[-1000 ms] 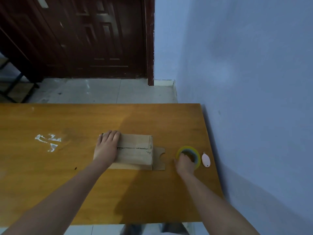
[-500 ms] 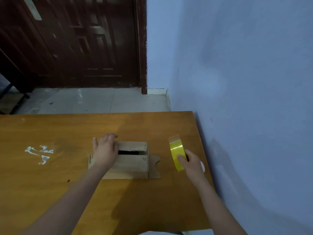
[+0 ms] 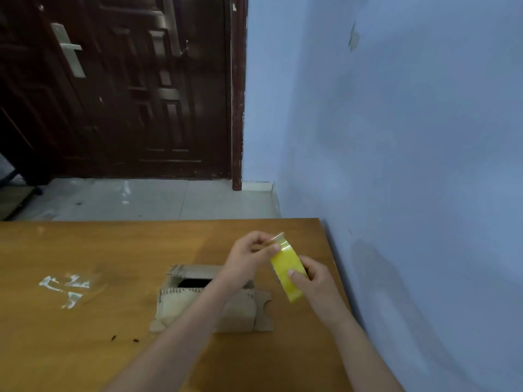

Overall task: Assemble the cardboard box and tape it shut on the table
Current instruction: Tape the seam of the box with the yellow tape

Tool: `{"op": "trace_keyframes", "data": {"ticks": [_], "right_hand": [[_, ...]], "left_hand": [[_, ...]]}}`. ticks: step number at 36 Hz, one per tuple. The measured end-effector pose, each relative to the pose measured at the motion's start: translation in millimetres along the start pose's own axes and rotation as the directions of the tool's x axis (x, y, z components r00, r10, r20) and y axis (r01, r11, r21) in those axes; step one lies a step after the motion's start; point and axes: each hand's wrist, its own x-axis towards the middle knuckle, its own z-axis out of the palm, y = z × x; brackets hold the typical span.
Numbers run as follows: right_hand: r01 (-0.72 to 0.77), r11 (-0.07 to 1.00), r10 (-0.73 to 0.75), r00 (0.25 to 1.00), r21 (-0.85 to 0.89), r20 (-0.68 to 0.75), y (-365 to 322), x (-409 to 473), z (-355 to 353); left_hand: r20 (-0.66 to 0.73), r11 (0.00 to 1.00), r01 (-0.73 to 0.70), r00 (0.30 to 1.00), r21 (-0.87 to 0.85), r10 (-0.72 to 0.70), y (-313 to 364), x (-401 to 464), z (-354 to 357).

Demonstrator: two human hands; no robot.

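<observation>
Yellow tape roll (image 3: 288,274) gripped by right hand (image 3: 317,281) | left hand (image 3: 249,257) pinching its clear end | cardboard box (image 3: 209,304) flaps ajar

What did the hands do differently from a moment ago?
The left hand let go of the cardboard box and came over to pinch the loose end of the tape roll. The right hand lifted that roll off the table and grips it. The box stayed in place, its top flaps now gaping.
</observation>
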Motion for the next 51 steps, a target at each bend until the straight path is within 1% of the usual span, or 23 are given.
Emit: {"op": "trace_keyframes", "data": {"ticks": [2,5,8,10,13,15,16,17,18,19,22,25,28,30,32,34,36,38,40,43,45,48,51], "right_hand": [[-0.012,1.0,0.012,1.0,-0.011,-0.005,-2.1,1.4,5.0],[-0.043,0.999,0.043,0.999,-0.009,-0.012,-4.6,4.8,12.2],[-0.022,0.998,0.021,1.0,0.05,0.019,-8.5,5.2,17.3],[0.003,0.995,-0.007,0.999,0.102,0.04,-10.6,4.5,19.0],[0.022,0.995,-0.031,0.995,0.098,0.096,-13.6,3.8,23.7],[0.012,0.997,-0.02,0.994,0.073,0.106,-13.8,5.2,28.6],[-0.004,0.998,-0.003,0.995,0.065,0.101,-13.9,5.9,31.2],[-0.022,0.998,0.016,0.995,0.056,0.098,-13.8,7.2,34.1],[-0.038,0.999,0.034,0.995,0.038,0.097,-13.3,8.8,36.8],[-0.046,0.999,0.045,0.994,0.009,0.099,-13.1,10.5,39.7],[-0.053,0.994,0.064,0.991,-0.099,0.12,-15.2,17.9,51.4],[-0.048,0.965,0.088,0.985,-0.258,0.147,-17.3,26.1,62.4],[-0.045,0.923,0.11,0.983,-0.382,0.15,-19.9,33.4,69.5],[-0.038,0.874,0.127,0.98,-0.485,0.153,-24.9,39.6,72.5],[-0.021,0.8,0.165,0.968,-0.599,0.187,-31.5,46.3,73.2],[-0.002,0.677,0.243,0.944,-0.736,0.221,-34.2,50.7,72.5],[-0.016,0.553,0.289,0.941,-0.833,0.173,-34.7,53.0,68.6],[-0.042,0.465,0.336,0.932,-0.884,0.133,-34.7,56.3,62.6],[-0.061,0.382,0.414,0.903,-0.922,0.112,-35.4,60.3,57.7],[-0.064,0.294,0.461,0.883,-0.954,0.083,-35.9,67.4,56.0],[-0.032,0.288,0.462,0.88,-0.957,0.109,-33.8,72.7,53.5],[0.007,0.363,0.419,0.892,-0.932,0.17,-25.7,77.1,44.3],[0.063,0.429,0.347,0.91,-0.901,0.229,-14.2,76.6,38.0]], "left_hand": [[-0.058,1.0,-0.027,0.998,0.006,0.027,0.9,1.1,-4.9],[-0.121,1.0,0.012,0.993,0.01,-0.011,-1.7,-1.3,-13.7],[-0.208,0.991,0.101,0.971,-0.093,-0.119,-9.9,-7.1,-23.6],[-0.243,0.959,0.195,0.939,-0.207,-0.244,-15.3,-11.7,-31.8],[-0.21,0.839,0.385,0.848,-0.385,-0.486,-22.7,-20.4,-41.1],[-0.134,0.736,0.514,0.773,-0.441,-0.62,-27.7,-27.3,-43.3],[-0.094,0.697,0.564,0.744,-0.443,-0.661,-30.0,-31.2,-43.4],[-0.07,0.679,0.595,0.727,-0.431,-0.683,-32.3,-34.5,-43.4],[-0.074,0.682,0.606,0.723,-0.409,-0.687,-35.3,-37.0,-43.7],[-0.103,0.701,0.596,0.729,-0.393,-0.677,-38.3,-38.6,-43.9],[-0.27,0.79,0.487,0.757,-0.373,-0.595,-45.2,-38.7,-45.1],[-0.43,0.866,0.39,0.755,-0.312,-0.495,-52.7,-36.4,-50.3],[-0.493,0.91,0.338,0.765,-0.238,-0.413,-62.8,-37.1,-58.1],[-0.517,0.919,0.32,0.761,-0.228,-0.393,-68.1,-38.2,-61.5],[-0.565,0.914,0.296,0.719,-0.279,-0.405,-70.7,-38.1,-66.1],[-0.609,0.903,0.255,0.671,-0.345,-0.423,-71.7,-35.7,-75.4],[-0.634,0.902,0.2,0.653,-0.383,-0.414,-70.7,-34.0,-88.2],[-0.644,0.914,0.154,0.665,-0.376,-0.377,-67.8,-34.8,-97.3],[-0.625,0.926,0.152,0.699,-0.346,-0.348,-64.4,-37.6,-96.1],[-0.608,0.91,0.14,0.703,-0.39,-0.368,-66.2,-41.1,-86.2],[-0.601,0.881,0.118,0.69,-0.457,-0.404,-69.7,-43.5,-82.7],[-0.58,0.824,0.074,0.676,-0.561,-0.455,-77.9,-45.9,-84.8],[-0.517,0.754,0.05,0.698,-0.655,-0.496,-87.4,-48.0,-88.1]]}}
